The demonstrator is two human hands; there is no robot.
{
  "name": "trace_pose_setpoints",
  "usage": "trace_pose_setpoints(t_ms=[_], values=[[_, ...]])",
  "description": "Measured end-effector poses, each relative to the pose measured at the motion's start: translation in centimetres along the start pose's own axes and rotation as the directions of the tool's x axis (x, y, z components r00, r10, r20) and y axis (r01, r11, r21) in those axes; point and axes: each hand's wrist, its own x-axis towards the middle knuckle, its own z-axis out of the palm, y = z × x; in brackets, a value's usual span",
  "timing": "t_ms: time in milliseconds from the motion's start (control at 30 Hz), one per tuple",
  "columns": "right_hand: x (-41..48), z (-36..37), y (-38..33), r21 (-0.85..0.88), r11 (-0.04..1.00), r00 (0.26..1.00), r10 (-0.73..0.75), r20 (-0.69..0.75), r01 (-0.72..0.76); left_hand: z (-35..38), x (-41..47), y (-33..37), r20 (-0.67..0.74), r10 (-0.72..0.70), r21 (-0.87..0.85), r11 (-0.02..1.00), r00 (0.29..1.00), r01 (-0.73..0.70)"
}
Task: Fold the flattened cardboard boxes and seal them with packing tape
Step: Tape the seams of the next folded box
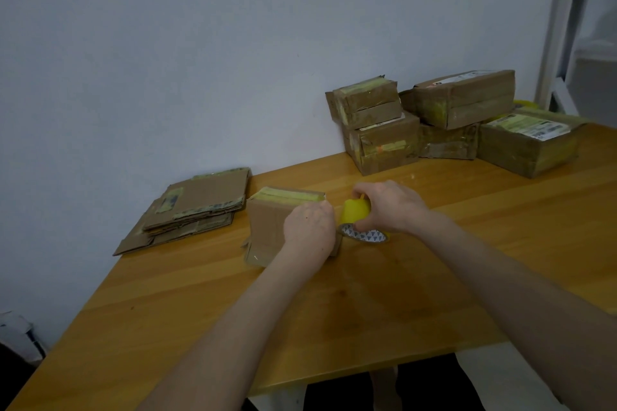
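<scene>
A small folded cardboard box with yellow-green tape along its top edge stands on the wooden table. My left hand lies on the box's right side, fingers over its edge. Just right of it, my right hand grips a yellow roll of packing tape. A second tape roll with a black-and-white patterned core lies flat under that hand. A stack of flattened cardboard boxes lies at the table's left, by the wall.
Several taped boxes are piled at the back right against the wall. A white frame stands at the far right. The table's near edge runs in front of me.
</scene>
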Motion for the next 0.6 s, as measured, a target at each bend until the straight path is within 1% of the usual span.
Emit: trace_pose_setpoints(t_ms=[200, 267, 367, 500, 600], values=[[-0.2, -0.3, -0.5, -0.027, 0.999, 1.0, -0.017, -0.002, 0.017, 0.3, -0.1, -2.1, -0.043, 0.004, -0.138, 0.99, 0.999, -0.01], [-0.3, -0.1, -0.5, -0.014, 1.0, 1.0, -0.014, 0.007, 0.014, 0.7, -0.4, -2.6, -0.071, -0.002, -0.139, 0.99, 0.997, -0.008], [-0.4, 0.1, -0.6, 0.001, 1.0, 1.0, -0.018, 0.007, 0.018, 0.6, -0.5, -2.6, -0.067, 0.007, -0.113, 0.993, 0.998, -0.015], [-0.4, 0.0, -0.7, -0.048, 0.998, 0.999, -0.031, -0.009, 0.031, 0.0, -0.1, -2.0, -0.05, 0.029, -0.069, 0.997, 0.998, -0.033], [-0.3, -0.3, -0.9, -0.064, 0.997, 0.999, -0.047, -0.024, 0.046, -0.2, 0.2, -1.9, -0.036, 0.023, -0.077, 0.997, 0.999, -0.026]])
